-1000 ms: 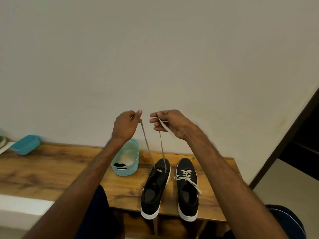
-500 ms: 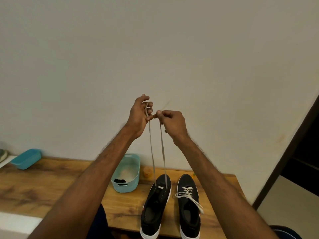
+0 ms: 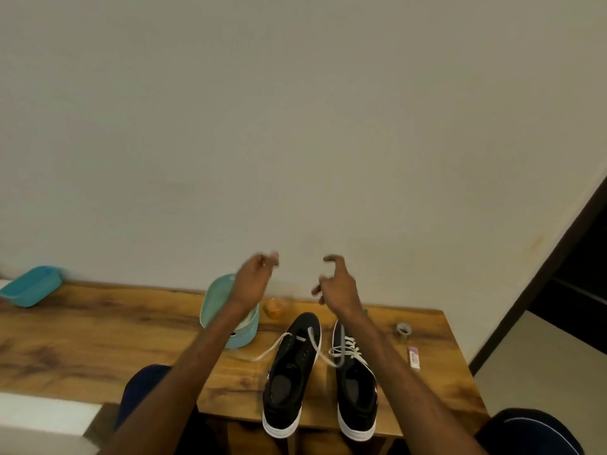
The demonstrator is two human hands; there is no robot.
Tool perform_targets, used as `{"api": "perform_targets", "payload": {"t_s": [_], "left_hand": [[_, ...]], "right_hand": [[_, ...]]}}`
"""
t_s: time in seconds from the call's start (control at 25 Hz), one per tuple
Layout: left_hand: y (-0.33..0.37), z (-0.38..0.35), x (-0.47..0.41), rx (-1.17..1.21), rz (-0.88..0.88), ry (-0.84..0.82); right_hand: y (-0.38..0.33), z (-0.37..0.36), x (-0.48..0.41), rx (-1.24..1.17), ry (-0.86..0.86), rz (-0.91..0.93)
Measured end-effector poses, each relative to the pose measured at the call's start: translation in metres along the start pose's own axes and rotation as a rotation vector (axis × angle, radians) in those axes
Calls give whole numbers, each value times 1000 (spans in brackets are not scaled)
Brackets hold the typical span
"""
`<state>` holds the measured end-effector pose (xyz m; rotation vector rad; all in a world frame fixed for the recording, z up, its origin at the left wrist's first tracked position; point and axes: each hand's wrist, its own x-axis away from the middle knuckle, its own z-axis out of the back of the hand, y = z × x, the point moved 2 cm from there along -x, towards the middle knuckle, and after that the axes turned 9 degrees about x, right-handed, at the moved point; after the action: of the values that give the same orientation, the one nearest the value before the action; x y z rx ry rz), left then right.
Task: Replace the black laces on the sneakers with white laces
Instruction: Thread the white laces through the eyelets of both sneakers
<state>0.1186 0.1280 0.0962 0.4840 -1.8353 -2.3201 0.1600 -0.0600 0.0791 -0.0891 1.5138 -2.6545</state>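
From my remote seat I see both hands raised against the wall, just above the centre of the lower half of the frame and blurred by motion. The left hand (image 3: 251, 282) has its fingers (image 3: 262, 259) loosely curled with nothing in them that I can make out; the right hand (image 3: 338, 289) has its fingers (image 3: 333, 258) spread and slightly hooked, also holding nothing. Below them, at lower centre, two black sneakers with white soles stand side by side on the wooden tabletop (image 3: 98, 339), toes toward the wall and heels overhanging the near edge. The unlaced sneaker (image 3: 289, 376), on the left of the pair, carries a loose white lace (image 3: 313, 339) that runs only through the eyelets nearest the toe. One end trails left onto the wood and the other crosses right, reaching the laced sneaker (image 3: 356, 385). That one has a threaded white lace (image 3: 348, 346) criss-crossed up its front. A teal basket (image 3: 213, 307) stands left of the sneakers, partly behind the left forearm. A blurred orange object (image 3: 276, 308) sits by the wall just right of it. A blue tub (image 3: 33, 287) is at the far left, and a tape roll (image 3: 403, 331) and a small packet (image 3: 415, 356) lie to the right of the sneakers.
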Motion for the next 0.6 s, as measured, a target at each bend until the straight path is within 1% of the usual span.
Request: {"api": "perform_targets", "payload": {"t_s": [0.12,0.16,0.24,0.32,0.4,0.48,0.6], "left_hand": [[-90,-19,28,-314,201,-222],[-115,-26,39,-376,269,-268],[-147,-37,61,-433,377,-305],[-166,-45,74,-441,391,-293],[-172,-49,77,-444,349,-267],[-175,-52,78,-437,307,-263],[-180,-52,77,-393,305,-254]], "right_hand": [[92,-47,-7,399,-140,-103],[118,-61,-6,473,-187,-145],[146,-80,2,541,-232,-184],[150,-88,7,546,-166,-190],[145,-90,8,546,-80,-201],[139,-95,7,597,-42,-170],[142,-101,5,628,-20,-145]]}}
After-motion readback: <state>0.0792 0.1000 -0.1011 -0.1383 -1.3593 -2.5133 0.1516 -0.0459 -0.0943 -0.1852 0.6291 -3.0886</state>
